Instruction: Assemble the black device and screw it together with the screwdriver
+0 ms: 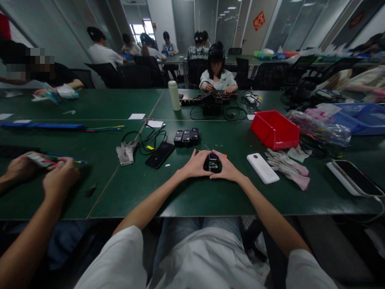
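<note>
My left hand [197,163] and my right hand [227,167] are cupped on the table, thumbs meeting at the front and fingers curving toward each other at the back. Between them, inside the ring they form, sits a small dark device [213,163] with what looks like a green circuit board showing. A dark gap separates it from the palms, and neither hand is seen gripping it. Behind the fingers of my right hand, a small orange piece [225,155] peeks out. Several black box-shaped modules [186,137] stand in a row beyond my left hand.
Left of my hands lie a black phone [160,155], cables and a grey glove [126,153]. To the right are a white power bank [262,168], gloves [289,166], a red bin [274,130] and another phone [359,176]. Co-workers sit opposite and at left.
</note>
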Tool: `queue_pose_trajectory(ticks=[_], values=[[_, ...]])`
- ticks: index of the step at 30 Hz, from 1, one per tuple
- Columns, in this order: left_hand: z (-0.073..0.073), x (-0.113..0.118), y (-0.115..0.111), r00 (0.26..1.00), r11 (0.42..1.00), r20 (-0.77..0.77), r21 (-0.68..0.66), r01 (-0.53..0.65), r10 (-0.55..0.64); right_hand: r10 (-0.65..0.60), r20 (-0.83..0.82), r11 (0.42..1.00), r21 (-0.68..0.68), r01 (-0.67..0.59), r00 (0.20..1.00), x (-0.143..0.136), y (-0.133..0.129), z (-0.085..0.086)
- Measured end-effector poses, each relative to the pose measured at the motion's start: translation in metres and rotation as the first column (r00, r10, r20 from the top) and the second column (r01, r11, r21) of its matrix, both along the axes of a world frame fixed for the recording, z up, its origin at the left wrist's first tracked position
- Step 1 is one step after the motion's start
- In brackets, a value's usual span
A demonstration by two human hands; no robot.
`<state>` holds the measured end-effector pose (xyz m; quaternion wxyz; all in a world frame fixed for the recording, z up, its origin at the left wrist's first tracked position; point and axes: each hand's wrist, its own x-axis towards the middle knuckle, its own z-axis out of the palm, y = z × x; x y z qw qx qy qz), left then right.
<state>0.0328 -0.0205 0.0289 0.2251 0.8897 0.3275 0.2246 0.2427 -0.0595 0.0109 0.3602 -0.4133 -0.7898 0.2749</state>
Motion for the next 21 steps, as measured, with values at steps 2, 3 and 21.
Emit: queue_pose_trajectory(ticks=[2, 3, 21], values=[[0.002, -0.003, -0.002, 1.0, 1.0, 0.023, -0.019, -0.005, 0.006, 0.016, 0.0, 1.0, -0.025, -0.016, 1.0, -0.001, 0.002, -0.003], [0.003, -0.004, -0.002, 0.999, 1.0, 0.035, -0.026, -0.009, 0.01, 0.019, -0.013, 0.999, -0.04, -0.019, 1.0, -0.001, 0.003, -0.005], [0.0, -0.01, -0.008, 0.991, 0.998, 0.135, -0.053, 0.019, -0.011, -0.019, 0.159, 1.0, -0.001, 0.019, 0.987, -0.004, 0.008, -0.01]])
